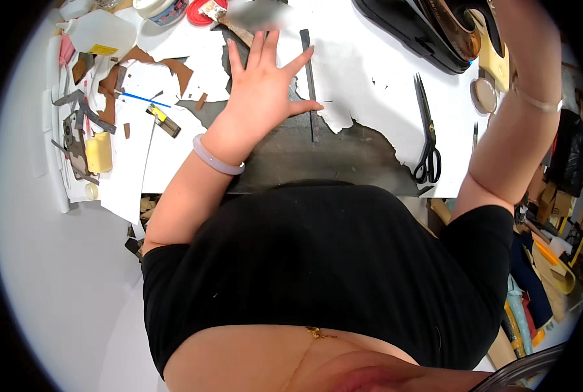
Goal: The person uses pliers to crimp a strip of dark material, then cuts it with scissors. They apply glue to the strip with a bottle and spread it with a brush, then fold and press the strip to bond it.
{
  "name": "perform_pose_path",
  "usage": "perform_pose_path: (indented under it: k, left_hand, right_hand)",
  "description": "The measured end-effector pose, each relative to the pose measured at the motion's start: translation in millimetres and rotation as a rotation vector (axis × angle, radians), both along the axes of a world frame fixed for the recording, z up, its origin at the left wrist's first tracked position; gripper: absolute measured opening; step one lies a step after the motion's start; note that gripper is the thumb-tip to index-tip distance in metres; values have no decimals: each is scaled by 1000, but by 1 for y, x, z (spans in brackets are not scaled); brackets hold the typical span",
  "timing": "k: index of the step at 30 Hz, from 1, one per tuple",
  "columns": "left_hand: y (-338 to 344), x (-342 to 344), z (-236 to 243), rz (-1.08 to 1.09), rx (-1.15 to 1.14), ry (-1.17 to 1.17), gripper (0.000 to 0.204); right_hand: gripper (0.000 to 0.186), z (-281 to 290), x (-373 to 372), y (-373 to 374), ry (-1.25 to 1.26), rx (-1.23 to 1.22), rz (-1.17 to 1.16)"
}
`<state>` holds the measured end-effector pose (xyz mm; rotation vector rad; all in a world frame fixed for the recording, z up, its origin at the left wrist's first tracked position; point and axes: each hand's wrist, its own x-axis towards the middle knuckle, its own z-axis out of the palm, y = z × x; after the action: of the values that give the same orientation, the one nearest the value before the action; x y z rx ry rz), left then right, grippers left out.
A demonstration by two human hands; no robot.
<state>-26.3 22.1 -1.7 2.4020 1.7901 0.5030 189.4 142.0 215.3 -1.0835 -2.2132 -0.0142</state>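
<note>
The left hand (262, 85) is lying flat on the table (370, 72), fingers spread wide, palm down, holding nothing. It is pressing on the torn white paper covering (356, 59) just where the paper is giving way to the bare dark surface (304, 157) under and behind the wrist. Just beside the thumb, touching or nearly touching its tip, a thin dark strip (311, 85) is lying lengthwise away from the person. A pale bangle (216, 157) is sitting on that wrist.

The right hand is reaching up toward the far right of the picture and is running out of the frame, so I cannot tell whether it is open or closed on anything; only the forearm (520, 130) and a thin bracelet (539, 101) are showing. Inward of that forearm black scissors (427, 140) are lying with the blades pointing away, and further out a black case with a brown shoe (448, 26) is sitting.

Well out to the far side of the left hand, brown leather scraps (174, 68), a blue pen (141, 98), a utility knife (162, 119) and a yellow block (98, 151) are lying scattered.

As a judgement: the flat palm could be dragging the ragged paper edge and tearing it further, or nudging the strip out of line if the thumb is sliding. The right arm, swinging back low, could be catching the scissors and knocking them off the near edge.
</note>
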Motion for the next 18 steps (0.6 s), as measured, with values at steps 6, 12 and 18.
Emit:
perform_pose_path:
  k: [6, 12, 18]
  left_hand:
    - [4, 4, 3, -4, -23, 43, 89]
    - [14, 8, 27, 36, -238, 95, 88]
    - [15, 5, 30, 12, -241, 8, 85]
  right_hand:
    - [17, -30, 41, -31, -211, -116, 2]
    - [20, -79, 84, -19, -263, -358, 115]
    - [20, -123, 85, -24, -147, -461, 80]
